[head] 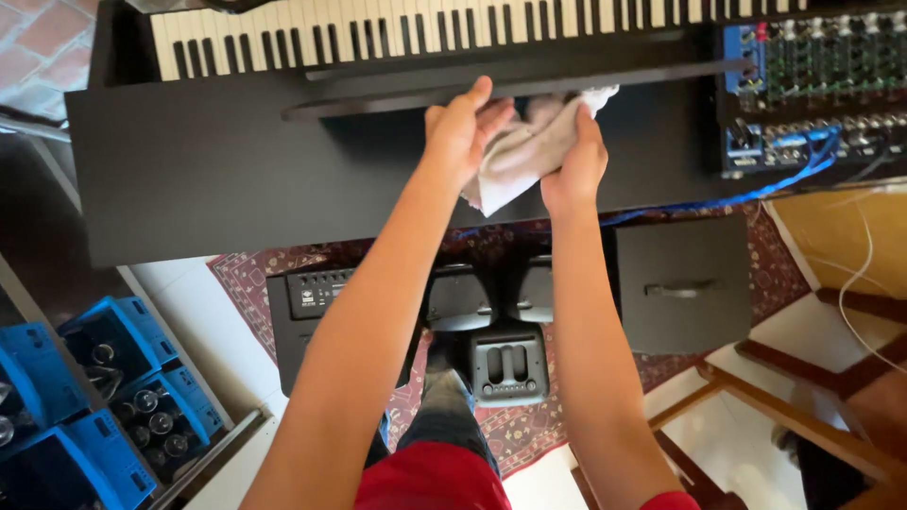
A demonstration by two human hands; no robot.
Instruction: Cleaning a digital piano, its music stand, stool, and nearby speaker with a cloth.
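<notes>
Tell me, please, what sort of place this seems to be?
Probably a home music room or small rehearsal space. A black digital piano with white keys fills the top, a blue-panelled audio mixer with many knobs sits beside it, and a black speaker box lies on the patterned red rug.

Bright, warm daylight from the right; dark shadow at left; sharp centre, slight wide-angle bending at edges, mild glare on floor (746, 444).

One keyboard (472, 24), landmark. Two hands on its front edge: left hand (463, 132), right hand (574, 168). One cloth (520, 151) between them. One mixer (812, 85) right of keyboard; one blue cable (756, 194) from it. Four blue crates (142, 387) below-left of keyboard. One patterned rug (255, 274) beneath keyboard.
</notes>
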